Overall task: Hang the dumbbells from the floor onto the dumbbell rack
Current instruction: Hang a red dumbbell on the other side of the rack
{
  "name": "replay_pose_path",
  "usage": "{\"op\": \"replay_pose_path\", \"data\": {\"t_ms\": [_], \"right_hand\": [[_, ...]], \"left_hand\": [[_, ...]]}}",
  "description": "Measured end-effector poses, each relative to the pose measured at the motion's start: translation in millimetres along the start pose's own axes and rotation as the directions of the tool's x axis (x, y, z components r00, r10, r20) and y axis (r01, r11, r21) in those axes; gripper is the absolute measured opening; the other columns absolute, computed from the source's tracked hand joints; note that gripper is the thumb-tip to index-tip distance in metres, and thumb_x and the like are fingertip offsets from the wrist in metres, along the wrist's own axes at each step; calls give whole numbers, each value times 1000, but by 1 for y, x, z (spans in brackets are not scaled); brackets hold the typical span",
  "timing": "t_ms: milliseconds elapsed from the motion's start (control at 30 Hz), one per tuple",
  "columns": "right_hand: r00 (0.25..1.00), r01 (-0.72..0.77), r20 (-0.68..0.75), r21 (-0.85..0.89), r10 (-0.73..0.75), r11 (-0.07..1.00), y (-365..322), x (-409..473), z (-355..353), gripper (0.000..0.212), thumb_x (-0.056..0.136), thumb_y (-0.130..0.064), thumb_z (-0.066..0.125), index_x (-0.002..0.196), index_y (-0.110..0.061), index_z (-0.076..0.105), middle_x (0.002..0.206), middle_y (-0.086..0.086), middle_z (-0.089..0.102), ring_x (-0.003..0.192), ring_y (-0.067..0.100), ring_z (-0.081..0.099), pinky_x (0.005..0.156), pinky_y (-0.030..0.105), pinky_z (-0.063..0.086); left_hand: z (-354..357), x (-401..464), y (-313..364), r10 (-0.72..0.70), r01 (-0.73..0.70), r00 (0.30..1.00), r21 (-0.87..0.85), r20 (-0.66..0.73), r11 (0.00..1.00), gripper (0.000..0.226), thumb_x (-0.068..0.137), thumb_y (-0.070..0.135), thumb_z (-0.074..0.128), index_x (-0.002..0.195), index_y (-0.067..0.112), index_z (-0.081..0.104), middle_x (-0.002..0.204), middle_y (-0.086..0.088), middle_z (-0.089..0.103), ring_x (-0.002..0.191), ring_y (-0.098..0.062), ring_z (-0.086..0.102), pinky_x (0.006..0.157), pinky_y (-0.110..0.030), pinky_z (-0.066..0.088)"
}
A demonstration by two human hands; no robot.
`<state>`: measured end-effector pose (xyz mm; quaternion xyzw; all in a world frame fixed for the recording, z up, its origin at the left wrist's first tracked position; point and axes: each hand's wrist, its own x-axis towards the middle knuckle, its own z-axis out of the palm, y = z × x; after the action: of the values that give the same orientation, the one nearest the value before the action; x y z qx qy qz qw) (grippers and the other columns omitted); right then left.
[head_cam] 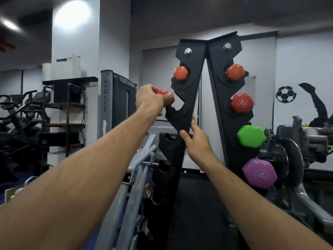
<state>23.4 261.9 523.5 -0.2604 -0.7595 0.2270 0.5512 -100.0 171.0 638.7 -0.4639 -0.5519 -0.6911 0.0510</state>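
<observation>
A black A-shaped dumbbell rack [191, 83] stands in front of me. My left hand [150, 96] grips a red dumbbell [165, 98] just left of the second hook on the rack's left upright. My right hand [195, 139] holds the inner edge of that left upright, thumb on its front face. An orange dumbbell [180, 73] hangs in the top hook on the left. On the right upright hang an orange dumbbell [235, 72], a red one [241, 103], a green one [250, 136] and a purple one [259, 173].
A grey machine frame [140, 170] leans at lower left, against the rack's foot. A tall Matrix machine [115, 98] stands behind it. Exercise bikes [19, 112] and a shelf [70, 105] are at far left. Grey weight equipment [295, 152] crowds the right side.
</observation>
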Motion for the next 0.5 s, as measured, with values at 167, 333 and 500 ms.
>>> {"op": "replay_pose_path", "data": {"t_ms": [167, 333, 500], "right_hand": [[999, -22, 24, 8, 21, 1000, 2, 1, 0, 71, 106, -29, 54, 164, -34, 14, 145, -4, 59, 130, 19, 58, 112, 39, 49], [999, -10, 41, -25, 11, 1000, 9, 4, 0, 70, 104, -36, 53, 163, -38, 14, 150, -4, 54, 135, 21, 55, 113, 46, 47], [999, -6, 45, -7, 6, 1000, 10, 3, -1, 70, 104, -34, 53, 162, -40, 14, 152, -5, 52, 136, 20, 55, 113, 47, 48]], "left_hand": [[9, 7, 1, 41, -48, 988, 42, 148, 998, 42, 80, 35, 86, 111, 14, 67, 105, -2, 72, 101, -20, 70, 86, -36, 60], [12, 3, -3, 81, -85, 950, 0, 302, 996, 38, 85, 34, 81, 112, 13, 65, 100, 2, 67, 102, -17, 65, 88, -34, 54], [9, 7, -2, 30, -4, 904, -61, 426, 998, 34, 91, 29, 77, 115, 12, 62, 106, -6, 69, 105, -24, 68, 101, -49, 56]]}}
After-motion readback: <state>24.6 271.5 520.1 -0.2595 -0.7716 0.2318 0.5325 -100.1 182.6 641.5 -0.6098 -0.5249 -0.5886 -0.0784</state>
